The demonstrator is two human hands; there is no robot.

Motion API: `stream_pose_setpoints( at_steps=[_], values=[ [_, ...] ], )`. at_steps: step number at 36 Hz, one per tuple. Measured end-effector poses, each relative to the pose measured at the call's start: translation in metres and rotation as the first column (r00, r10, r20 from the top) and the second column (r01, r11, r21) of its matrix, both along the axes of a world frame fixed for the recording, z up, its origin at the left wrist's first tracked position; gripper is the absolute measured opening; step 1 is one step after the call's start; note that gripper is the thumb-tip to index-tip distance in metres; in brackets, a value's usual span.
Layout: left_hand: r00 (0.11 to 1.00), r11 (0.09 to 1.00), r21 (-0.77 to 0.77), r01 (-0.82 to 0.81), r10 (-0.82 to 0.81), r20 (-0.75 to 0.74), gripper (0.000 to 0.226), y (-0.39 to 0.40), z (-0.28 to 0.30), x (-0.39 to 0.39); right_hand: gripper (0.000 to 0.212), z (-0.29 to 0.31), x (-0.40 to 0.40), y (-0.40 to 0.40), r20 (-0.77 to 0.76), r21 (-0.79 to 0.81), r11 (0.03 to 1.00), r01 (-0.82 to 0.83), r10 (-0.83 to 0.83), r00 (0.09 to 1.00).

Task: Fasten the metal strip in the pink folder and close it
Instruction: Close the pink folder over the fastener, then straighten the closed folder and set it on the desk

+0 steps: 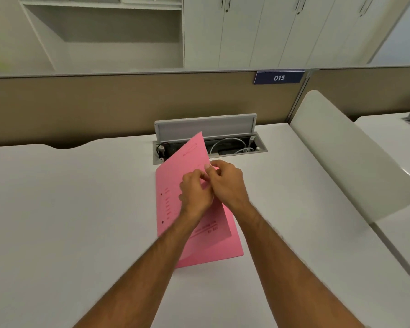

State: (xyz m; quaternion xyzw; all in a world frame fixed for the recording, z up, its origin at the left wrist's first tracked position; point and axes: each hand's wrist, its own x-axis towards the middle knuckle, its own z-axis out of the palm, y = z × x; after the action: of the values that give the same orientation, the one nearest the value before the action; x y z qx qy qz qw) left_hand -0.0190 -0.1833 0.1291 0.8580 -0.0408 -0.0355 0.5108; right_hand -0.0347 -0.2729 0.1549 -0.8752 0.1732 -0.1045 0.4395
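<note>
Both hands [211,185] on pink folder [173,185]

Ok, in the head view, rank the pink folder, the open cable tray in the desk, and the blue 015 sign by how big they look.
Largest to smallest as they appear:
1. pink folder, though it lies nearest the camera, which inflates it
2. open cable tray, with its raised lid
3. blue 015 sign, farthest away, so its true size is unsure

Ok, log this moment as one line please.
pink folder open on desk | left hand, right hand pinching together inside fold | metal strip hidden | not closed
</note>
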Motion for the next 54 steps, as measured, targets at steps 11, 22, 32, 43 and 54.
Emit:
stream_pose_setpoints(
  at_steps=[11, 22, 32, 43, 54],
  values=[
    [0.991, 0.965, 0.262, 0.005, 0.031, -0.133, 0.032, 0.013, -0.061, 0.000, 0.041, -0.038, -0.011, -0.013, -0.219, -0.230, 0.970, -0.074, 0.023, 0.976],
    [0.951, 0.831, 0.556, -0.013, 0.183, -0.251, 0.056, 0.049, -0.099, 0.001, 0.047, -0.092, -0.018, -0.022, -0.352, -0.330, 0.933, -0.147, 0.024, 0.936],
    [0.887, 0.789, 0.609, -0.082, 0.336, -0.316, 0.062, 0.066, -0.101, 0.005, 0.040, -0.124, -0.018, -0.021, -0.456, -0.338, 0.928, -0.159, -0.014, 0.890],
    [0.773, 0.881, 0.401, -0.253, 0.433, -0.464, 0.059, 0.067, -0.085, 0.014, 0.035, -0.137, -0.018, -0.016, -0.456, -0.406, 0.901, -0.155, -0.053, 0.889],
    [0.872, 0.951, 0.033, -0.307, 0.295, -0.391, 0.026, 0.096, -0.079, 0.016, 0.045, -0.138, -0.018, -0.001, -0.421, -0.379, 0.925, -0.022, -0.152, 0.894]
  ],
)
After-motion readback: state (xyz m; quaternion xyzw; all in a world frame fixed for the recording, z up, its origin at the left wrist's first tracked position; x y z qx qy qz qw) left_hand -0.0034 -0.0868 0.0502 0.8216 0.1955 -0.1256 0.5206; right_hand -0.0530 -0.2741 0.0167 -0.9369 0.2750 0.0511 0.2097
